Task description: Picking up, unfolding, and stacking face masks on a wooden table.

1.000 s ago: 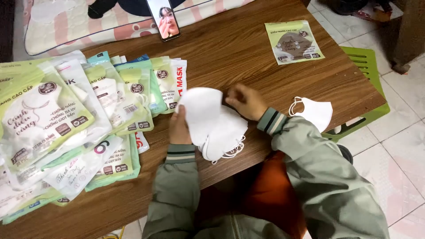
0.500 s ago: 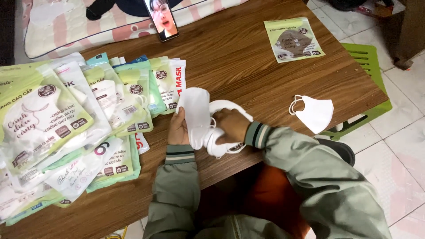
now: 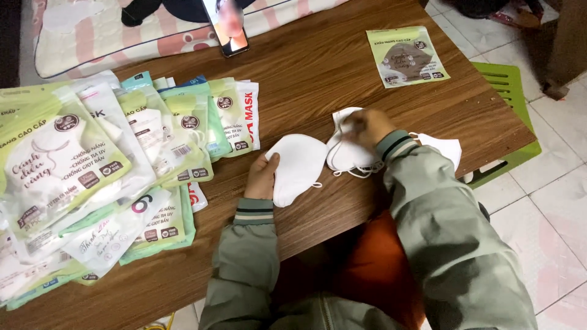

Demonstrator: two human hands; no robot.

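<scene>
Since half a second ago, the white masks have parted: the left hand (image 3: 262, 177) now pinches one folded white mask (image 3: 298, 168) flat on the wooden counter (image 3: 318, 73), while the right hand (image 3: 365, 126) presses closed on a small mask stack (image 3: 347, 156) beside it. Another loose mask (image 3: 445, 148) lies near the counter's right edge, many sealed mask packets (image 3: 92, 165) are spread at left, and one packet (image 3: 406, 56) sits apart, so the handling looks only partly done.

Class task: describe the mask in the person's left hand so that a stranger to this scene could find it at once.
Start at the wooden table, near its front edge. Right of the fanned packets, the left hand holds a folded white mask. Unlike the mask stack under the right hand, it lies single and apart.
</scene>
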